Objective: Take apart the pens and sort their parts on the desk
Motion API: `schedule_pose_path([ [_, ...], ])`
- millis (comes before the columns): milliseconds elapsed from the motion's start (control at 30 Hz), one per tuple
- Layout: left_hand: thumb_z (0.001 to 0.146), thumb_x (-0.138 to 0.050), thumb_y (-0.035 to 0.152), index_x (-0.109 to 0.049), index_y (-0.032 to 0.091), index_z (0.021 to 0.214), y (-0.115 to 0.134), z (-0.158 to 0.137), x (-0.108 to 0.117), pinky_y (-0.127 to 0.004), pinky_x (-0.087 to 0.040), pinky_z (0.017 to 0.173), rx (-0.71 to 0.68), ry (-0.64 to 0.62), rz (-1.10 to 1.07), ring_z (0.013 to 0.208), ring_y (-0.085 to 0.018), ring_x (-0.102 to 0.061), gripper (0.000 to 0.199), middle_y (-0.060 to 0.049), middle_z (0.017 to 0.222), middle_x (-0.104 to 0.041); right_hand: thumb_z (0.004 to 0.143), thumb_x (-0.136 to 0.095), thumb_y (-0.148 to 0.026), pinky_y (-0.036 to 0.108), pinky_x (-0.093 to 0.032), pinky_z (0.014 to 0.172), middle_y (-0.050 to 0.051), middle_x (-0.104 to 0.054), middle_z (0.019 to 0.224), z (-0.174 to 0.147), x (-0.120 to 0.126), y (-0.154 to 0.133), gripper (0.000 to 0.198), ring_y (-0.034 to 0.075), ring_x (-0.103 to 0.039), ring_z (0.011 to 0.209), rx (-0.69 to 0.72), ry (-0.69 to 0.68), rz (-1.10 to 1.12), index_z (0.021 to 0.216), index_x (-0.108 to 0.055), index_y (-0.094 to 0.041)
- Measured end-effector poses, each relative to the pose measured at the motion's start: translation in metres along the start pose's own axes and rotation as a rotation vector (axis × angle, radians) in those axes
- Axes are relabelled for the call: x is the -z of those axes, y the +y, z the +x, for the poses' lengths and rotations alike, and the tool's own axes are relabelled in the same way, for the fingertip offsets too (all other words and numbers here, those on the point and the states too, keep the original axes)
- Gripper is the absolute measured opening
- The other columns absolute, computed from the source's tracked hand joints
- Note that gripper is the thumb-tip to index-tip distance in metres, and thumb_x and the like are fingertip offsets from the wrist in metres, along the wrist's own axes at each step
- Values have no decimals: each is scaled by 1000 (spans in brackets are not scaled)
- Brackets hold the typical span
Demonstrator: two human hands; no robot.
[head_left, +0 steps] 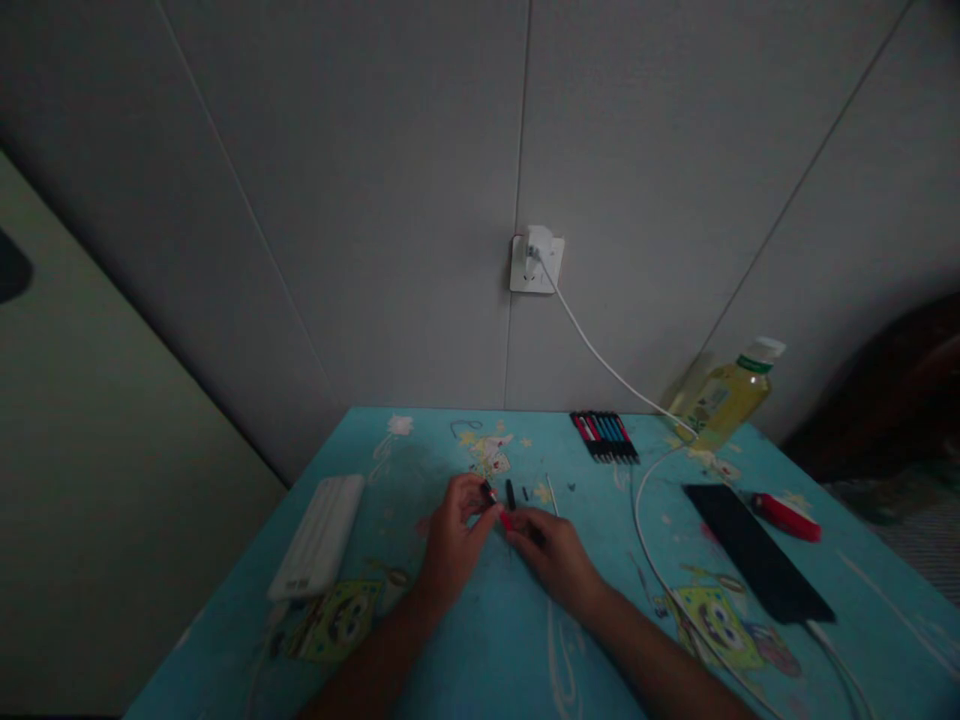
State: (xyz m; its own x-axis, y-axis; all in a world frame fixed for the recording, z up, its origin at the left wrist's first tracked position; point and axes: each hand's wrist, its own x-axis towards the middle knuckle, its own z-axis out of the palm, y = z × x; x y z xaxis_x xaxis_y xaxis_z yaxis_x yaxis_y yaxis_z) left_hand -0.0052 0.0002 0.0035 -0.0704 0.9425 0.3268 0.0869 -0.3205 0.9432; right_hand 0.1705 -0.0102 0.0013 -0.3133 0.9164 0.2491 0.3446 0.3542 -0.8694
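Note:
Over the middle of the table, my left hand (456, 525) pinches the dark upper end of a red and black pen (505, 519). My right hand (553, 550) has its fingers closed on the red lower part, close against the left fingertips. Just beyond the hands lie a black pen cap or barrel piece (510, 493) and a tiny black part (526, 493). A thin white stick, like a refill (553, 492), rests above the right hand. Further back, several red, blue and black pens (604, 437) lie side by side in a row.
A white power bank (319, 537) lies at left. On the right are a black phone (757, 553) with a cable, a red-handled item (786, 516) and a yellow drink bottle (726, 398). A white cable (600, 355) runs from the wall socket (525, 280) across the patterned blue tabletop.

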Motion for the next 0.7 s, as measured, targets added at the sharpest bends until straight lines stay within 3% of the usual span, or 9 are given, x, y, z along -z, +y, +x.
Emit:
schedule_pose_path([
  [333, 84, -68, 26, -51, 22, 116, 3, -3, 0, -33, -55, 88, -67, 0, -13, 98, -18, -67, 36, -6, 104, -67, 94, -57, -37, 24, -43, 66, 0, -66, 78, 0, 0, -6, 23, 14, -57, 68, 47, -32, -137, 100, -71, -20],
  [533, 87, -65, 31, -57, 19, 108, 11, -4, 5, -31, -54, 87, -51, 41, 49, 94, -18, -67, 25, -7, 101, -68, 99, -46, -37, 25, -44, 70, 3, -67, 85, 0, 6, -13, 29, 15, -59, 75, 55, 0, -143, 105, -68, -19],
  [700, 88, -63, 32, -59, 19, 107, 10, -5, 3, -30, -54, 86, -66, 1, 106, 93, -18, -67, 23, -7, 100, -68, 98, -48, -38, 26, -43, 68, 2, -62, 76, -3, 2, -12, 29, 15, -56, 70, 131, -92, -248, 87, -67, -19],
])
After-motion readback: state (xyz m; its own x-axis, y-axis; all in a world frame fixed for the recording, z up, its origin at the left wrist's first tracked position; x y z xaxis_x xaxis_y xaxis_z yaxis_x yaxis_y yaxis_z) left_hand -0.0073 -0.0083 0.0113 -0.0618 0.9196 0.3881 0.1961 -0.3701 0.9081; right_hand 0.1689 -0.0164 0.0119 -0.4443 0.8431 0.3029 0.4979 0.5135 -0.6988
